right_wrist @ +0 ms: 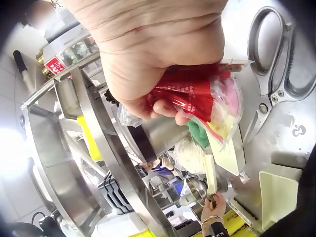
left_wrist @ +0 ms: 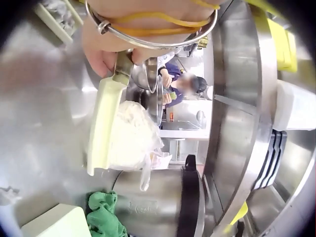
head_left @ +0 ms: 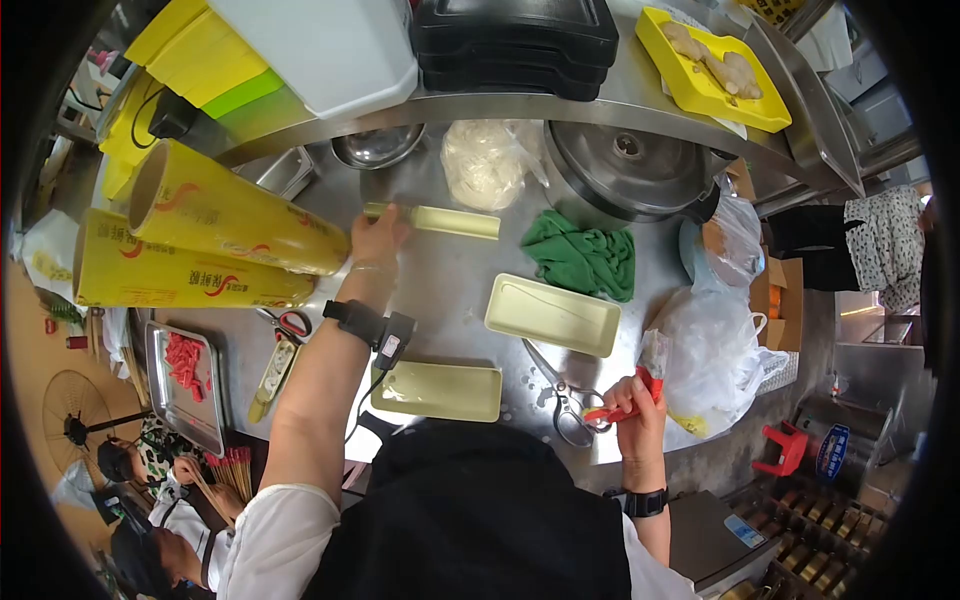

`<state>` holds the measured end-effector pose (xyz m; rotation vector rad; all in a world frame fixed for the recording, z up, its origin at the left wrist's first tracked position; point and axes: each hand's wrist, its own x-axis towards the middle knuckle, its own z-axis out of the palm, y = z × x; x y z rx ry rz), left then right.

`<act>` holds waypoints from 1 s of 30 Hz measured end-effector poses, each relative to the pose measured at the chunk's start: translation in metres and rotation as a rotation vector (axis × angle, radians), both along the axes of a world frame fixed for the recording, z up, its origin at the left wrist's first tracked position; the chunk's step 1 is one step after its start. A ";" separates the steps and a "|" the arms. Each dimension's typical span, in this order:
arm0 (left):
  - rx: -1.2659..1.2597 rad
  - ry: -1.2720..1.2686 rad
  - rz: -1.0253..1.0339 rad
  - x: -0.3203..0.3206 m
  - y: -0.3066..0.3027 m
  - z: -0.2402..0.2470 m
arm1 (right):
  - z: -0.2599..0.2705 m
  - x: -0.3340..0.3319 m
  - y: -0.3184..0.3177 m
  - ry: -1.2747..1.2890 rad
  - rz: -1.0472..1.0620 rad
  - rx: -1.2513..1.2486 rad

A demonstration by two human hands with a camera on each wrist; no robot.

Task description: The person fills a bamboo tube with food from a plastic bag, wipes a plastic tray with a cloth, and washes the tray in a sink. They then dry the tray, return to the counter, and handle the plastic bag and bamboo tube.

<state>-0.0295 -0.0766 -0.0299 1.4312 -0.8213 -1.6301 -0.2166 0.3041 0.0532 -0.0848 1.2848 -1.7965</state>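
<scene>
My left hand (head_left: pixel 378 240) grips one end of a narrow pale-yellow tray (left_wrist: pixel 102 128), which is tilted on its side near the back of the counter. In my right hand (head_left: pixel 640 420) is a crumpled red and clear plastic packet (right_wrist: pixel 190 96), held in curled fingers near the front right. Two more pale-yellow trays rest on the counter: one in the middle (head_left: pixel 553 315), one close to my body (head_left: pixel 437 391). Scissors (head_left: pixel 562 396) with grey handles lie just left of the right hand. Behind the middle tray is a bunched green cloth (head_left: pixel 580 255).
Two large cling film rolls (head_left: pixel 215 215) lie at the left. A bag of pale food (head_left: pixel 490 165) and a lidded steel pot (head_left: pixel 630 170) stand at the back under a shelf. White plastic bags (head_left: pixel 705 345) fill the right. A metal tray (head_left: pixel 210 410) holds red pieces at the left.
</scene>
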 end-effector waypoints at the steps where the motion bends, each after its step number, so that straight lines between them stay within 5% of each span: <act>1: -0.005 -0.047 0.016 0.001 -0.002 -0.004 | 0.000 -0.002 0.000 0.004 -0.002 0.005; 5: -0.119 -0.081 -0.096 0.014 0.008 -0.006 | -0.005 -0.011 0.004 0.034 -0.029 0.012; 7: -0.486 -0.369 0.074 0.018 0.029 -0.006 | -0.004 -0.017 0.007 0.040 -0.036 0.020; 9: -0.940 -0.733 -0.265 0.016 0.065 0.024 | -0.005 -0.022 0.008 0.065 -0.043 0.044; 12: -1.035 -0.587 -0.905 -0.031 0.116 0.051 | -0.006 -0.027 0.010 0.062 -0.076 0.048; 14: -1.185 -0.530 -1.062 -0.063 0.144 0.046 | -0.005 -0.029 0.010 0.072 -0.068 0.043; 18: -1.432 -0.962 -1.366 -0.103 0.169 0.020 | 0.000 -0.026 0.013 0.100 -0.054 0.021; 22: -1.406 -1.010 -1.344 -0.103 0.171 0.020 | -0.003 -0.023 0.020 0.100 -0.073 0.042; 25: -1.479 -0.798 -1.247 -0.092 0.164 0.033 | -0.002 -0.024 0.016 0.091 -0.075 0.044; 27: -1.211 -0.690 -1.124 -0.067 0.149 0.064 | -0.001 -0.024 0.016 0.090 -0.073 0.050; 30: -1.155 -0.906 -1.097 -0.025 0.091 0.070 | 0.000 -0.030 0.011 0.099 -0.029 0.038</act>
